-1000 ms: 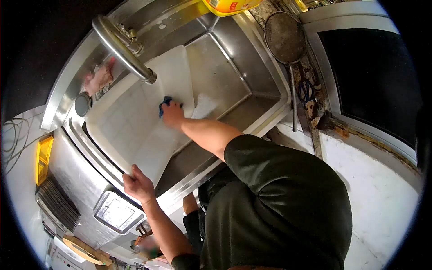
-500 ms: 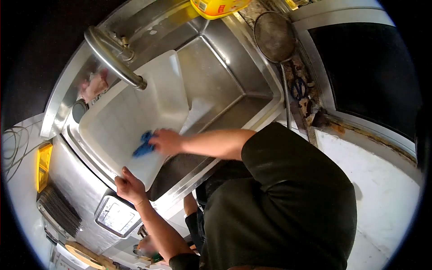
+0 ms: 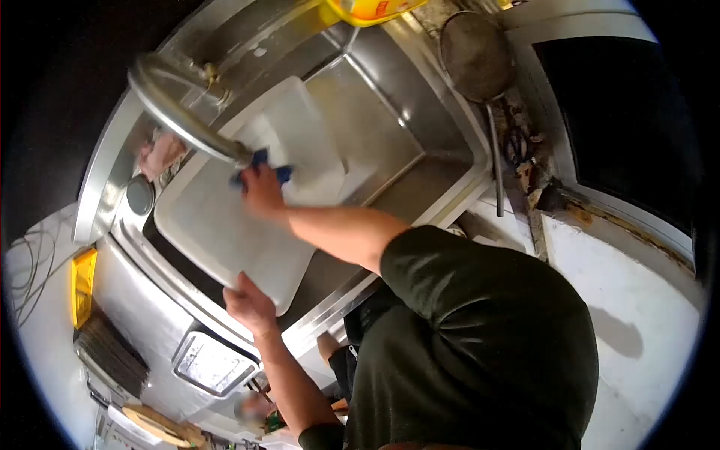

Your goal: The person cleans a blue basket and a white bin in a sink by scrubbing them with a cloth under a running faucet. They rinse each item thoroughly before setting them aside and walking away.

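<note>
Though crumpled, cloth [image 3: 283, 175] in right hand [image 3: 262, 193]

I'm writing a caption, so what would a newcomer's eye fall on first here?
Probably the white tub in the steel sink, with the right hand holding a blue cloth over it and the left hand at its near edge. Next, the bright yellow container at the top and the round strainer beside the sink.

The sink [image 3: 379, 97] is metal, smooth and glossy — bright highlights run along its creases. The faucet [image 3: 176, 116] looks like polished metal; the tub [image 3: 225, 217], whitish plastic, smooth with a soft sheen. The rag [image 3: 283, 174] is blue cloth, the shirt [image 3: 480, 330] dark matt fabric — softly creased
</note>
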`<control>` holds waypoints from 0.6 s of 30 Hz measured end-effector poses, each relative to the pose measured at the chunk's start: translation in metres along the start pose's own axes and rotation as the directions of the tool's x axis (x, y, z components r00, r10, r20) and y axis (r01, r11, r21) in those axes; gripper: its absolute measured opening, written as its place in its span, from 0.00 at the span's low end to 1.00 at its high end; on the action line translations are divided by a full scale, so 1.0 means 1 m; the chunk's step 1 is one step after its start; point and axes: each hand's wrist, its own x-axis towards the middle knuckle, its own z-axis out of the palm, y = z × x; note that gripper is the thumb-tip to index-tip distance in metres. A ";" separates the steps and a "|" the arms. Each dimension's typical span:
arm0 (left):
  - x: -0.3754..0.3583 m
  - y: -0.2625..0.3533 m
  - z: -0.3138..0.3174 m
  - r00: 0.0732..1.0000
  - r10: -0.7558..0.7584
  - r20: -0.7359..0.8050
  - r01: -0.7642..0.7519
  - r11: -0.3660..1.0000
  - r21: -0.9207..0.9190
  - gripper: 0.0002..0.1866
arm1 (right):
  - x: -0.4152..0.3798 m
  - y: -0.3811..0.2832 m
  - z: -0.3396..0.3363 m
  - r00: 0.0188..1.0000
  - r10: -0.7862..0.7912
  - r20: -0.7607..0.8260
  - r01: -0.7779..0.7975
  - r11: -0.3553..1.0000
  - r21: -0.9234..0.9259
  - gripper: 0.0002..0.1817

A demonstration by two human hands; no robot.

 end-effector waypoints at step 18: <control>-0.005 0.024 -0.003 1.000 0.029 -0.002 -0.028 0.981 0.191 0.18 | 0.109 0.060 -0.055 0.912 -0.400 0.091 0.398 0.809 -0.432 0.27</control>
